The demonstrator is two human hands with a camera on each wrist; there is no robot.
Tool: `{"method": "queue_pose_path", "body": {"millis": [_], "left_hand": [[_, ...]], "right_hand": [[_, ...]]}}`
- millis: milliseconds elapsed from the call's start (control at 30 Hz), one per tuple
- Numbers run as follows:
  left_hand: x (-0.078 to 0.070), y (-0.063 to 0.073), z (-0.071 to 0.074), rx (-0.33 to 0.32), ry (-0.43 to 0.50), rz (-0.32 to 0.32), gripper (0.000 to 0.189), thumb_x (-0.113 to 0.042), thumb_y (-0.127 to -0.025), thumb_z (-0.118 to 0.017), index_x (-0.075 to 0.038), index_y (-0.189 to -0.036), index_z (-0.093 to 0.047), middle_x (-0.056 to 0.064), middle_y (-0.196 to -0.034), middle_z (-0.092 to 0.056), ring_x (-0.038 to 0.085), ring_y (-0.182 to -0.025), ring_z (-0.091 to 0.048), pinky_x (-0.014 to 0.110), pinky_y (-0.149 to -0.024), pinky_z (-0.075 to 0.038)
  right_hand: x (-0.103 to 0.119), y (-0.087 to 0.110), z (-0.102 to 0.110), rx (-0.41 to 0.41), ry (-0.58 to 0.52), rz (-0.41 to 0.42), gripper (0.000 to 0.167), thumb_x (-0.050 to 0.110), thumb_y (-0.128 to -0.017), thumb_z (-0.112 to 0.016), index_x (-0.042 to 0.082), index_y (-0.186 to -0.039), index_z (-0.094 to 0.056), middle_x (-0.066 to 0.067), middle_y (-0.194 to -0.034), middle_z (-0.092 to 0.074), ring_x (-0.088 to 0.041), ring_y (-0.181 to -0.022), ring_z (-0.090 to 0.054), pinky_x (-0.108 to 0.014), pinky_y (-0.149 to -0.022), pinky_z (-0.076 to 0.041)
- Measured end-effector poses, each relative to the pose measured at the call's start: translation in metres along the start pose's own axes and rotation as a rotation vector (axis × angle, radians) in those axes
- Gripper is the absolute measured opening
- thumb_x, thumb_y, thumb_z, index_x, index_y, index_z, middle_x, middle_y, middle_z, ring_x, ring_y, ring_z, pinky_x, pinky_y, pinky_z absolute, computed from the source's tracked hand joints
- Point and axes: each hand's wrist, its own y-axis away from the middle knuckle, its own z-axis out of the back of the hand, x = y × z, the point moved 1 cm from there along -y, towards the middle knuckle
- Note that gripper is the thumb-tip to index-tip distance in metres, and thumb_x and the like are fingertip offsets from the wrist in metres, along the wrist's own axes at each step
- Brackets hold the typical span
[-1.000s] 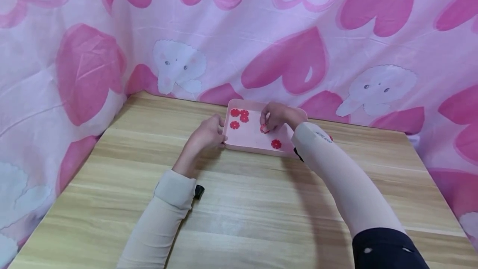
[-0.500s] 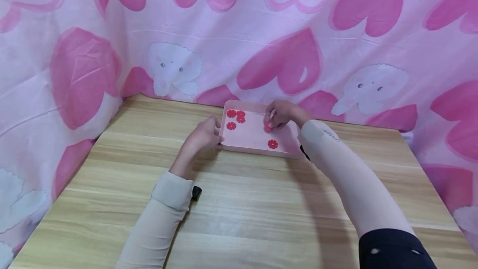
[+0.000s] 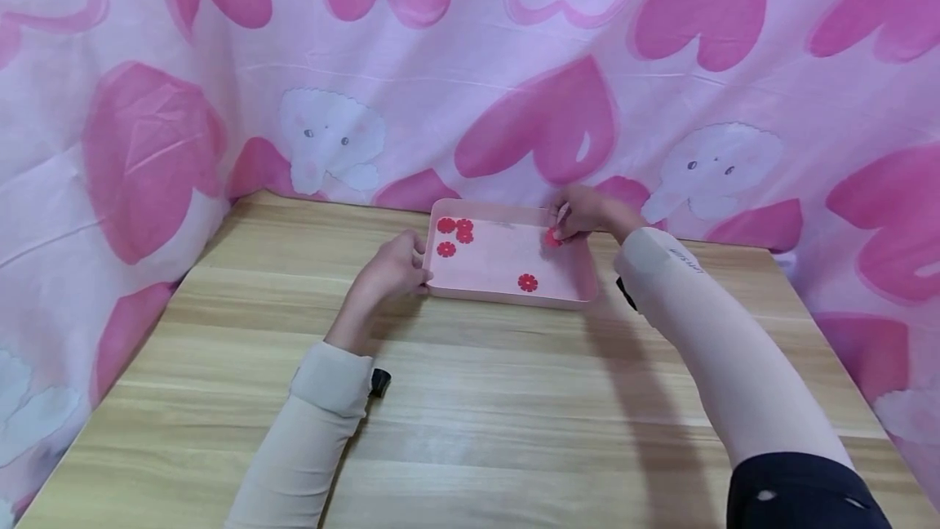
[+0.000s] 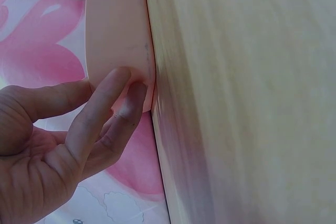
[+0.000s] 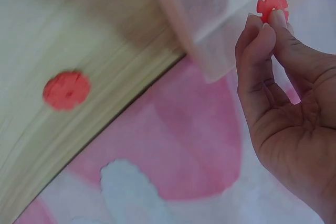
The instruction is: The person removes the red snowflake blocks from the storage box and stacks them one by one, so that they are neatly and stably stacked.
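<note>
In the head view, a shallow pink tray (image 3: 492, 260) lies toward the back of the table. My left hand (image 3: 392, 268) holds its left front corner, with the thumb at the rim and bent fingers against the outer wall in the left wrist view. My right hand (image 3: 583, 211) is over the tray's right back part. Between thumb and fingers it pinches a red flower-shaped plastic disc (image 5: 272, 2), held up in the right wrist view. Inside the tray, several similar discs (image 3: 445, 249) cluster at the left, and a single disc (image 3: 527, 282) lies near the front right.
A red flower-shaped piece (image 5: 67, 90), perhaps a stack, lies on the wooden table (image 5: 121, 45) outside the tray, near the table's edge. A pink heart-patterned cloth (image 3: 411, 104) hangs right behind the table and along its sides.
My right hand has moved right and back across the tray, carrying the pinched red disc. My left hand stays at the tray corner. The head view has shifted slightly.
</note>
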Motion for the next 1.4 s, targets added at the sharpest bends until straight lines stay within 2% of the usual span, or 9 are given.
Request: {"method": "queue_pose_path", "body": {"millis": [200, 433, 600, 733, 833, 1133, 1400], "left_hand": [[0.002, -0.003, 0.001, 0.01, 0.014, 0.005, 0.045, 0.002, -0.103, -0.065, 0.007, -0.142, -0.044, 0.025, -0.121, -0.064, 0.031, -0.097, -0.075, 0.039, -0.092, -0.065], [0.002, -0.005, 0.002, 0.005, 0.008, -0.011, 0.039, 0.004, -0.102, -0.065, 0.007, -0.136, -0.046, 0.028, -0.121, -0.067, 0.032, -0.096, -0.077, 0.039, -0.091, -0.066], [0.002, -0.006, 0.002, 0.008, 0.0, -0.014, 0.04, 0.003, -0.102, -0.066, 0.007, -0.137, -0.046, 0.026, -0.117, -0.069, 0.033, -0.095, -0.078, 0.04, -0.092, -0.066], [0.001, -0.006, 0.002, 0.012, 0.008, -0.004, 0.041, 0.003, -0.103, -0.065, 0.007, -0.138, -0.045, 0.027, -0.121, -0.067, 0.031, -0.096, -0.077, 0.039, -0.091, -0.066], [0.001, -0.005, 0.002, 0.013, 0.011, 0.005, 0.042, 0.003, -0.103, -0.065, 0.007, -0.139, -0.045, 0.028, -0.125, -0.066, 0.03, -0.097, -0.075, 0.039, -0.091, -0.066], [0.001, -0.004, 0.002, 0.02, 0.018, 0.013, 0.044, 0.002, -0.104, -0.065, 0.006, -0.142, -0.044, 0.027, -0.126, -0.066, 0.031, -0.1, -0.075, 0.039, -0.094, -0.066], [0.001, -0.004, 0.001, 0.015, 0.008, 0.013, 0.042, 0.002, -0.104, -0.064, 0.005, -0.14, -0.044, 0.027, -0.124, -0.065, 0.032, -0.099, -0.076, 0.04, -0.094, -0.066]], "right_hand": [[-0.022, 0.008, 0.015, 0.003, 0.0, -0.001, 0.013, -0.002, -0.098, -0.074, -0.005, -0.106, -0.065, -0.014, -0.095, -0.068, -0.018, -0.075, -0.067, -0.034, -0.073, -0.067], [-0.056, 0.022, 0.025, -0.01, -0.014, -0.042, 0.009, -0.004, -0.097, -0.073, -0.006, -0.102, -0.065, -0.012, -0.088, -0.066, -0.019, -0.072, -0.066, -0.037, -0.073, -0.068], [-0.085, 0.025, 0.029, 0.039, -0.023, -0.086, 0.009, -0.001, -0.099, -0.073, -0.005, -0.102, -0.065, -0.007, -0.086, -0.067, -0.012, -0.072, -0.065, -0.029, -0.073, -0.066], [-0.102, 0.03, 0.032, 0.06, -0.043, -0.106, 0.011, 0.0, -0.1, -0.072, -0.007, -0.104, -0.063, -0.006, -0.089, -0.064, -0.011, -0.075, -0.063, -0.027, -0.073, -0.063], [-0.111, 0.033, 0.034, 0.052, -0.067, -0.121, 0.011, -0.003, -0.099, -0.069, -0.009, -0.105, -0.061, -0.007, -0.09, -0.063, -0.011, -0.076, -0.064, -0.028, -0.074, -0.065], [-0.133, 0.039, 0.027, 0.105, -0.108, -0.167, 0.015, 0.0, -0.103, -0.067, -0.01, -0.112, -0.06, -0.011, -0.098, -0.067, -0.013, -0.083, -0.065, -0.03, -0.08, -0.065], [-0.137, 0.037, 0.021, 0.092, -0.106, -0.13, 0.017, -0.002, -0.104, -0.064, -0.013, -0.116, -0.06, -0.014, -0.099, -0.069, -0.014, -0.084, -0.066, -0.031, -0.079, -0.065]]}}
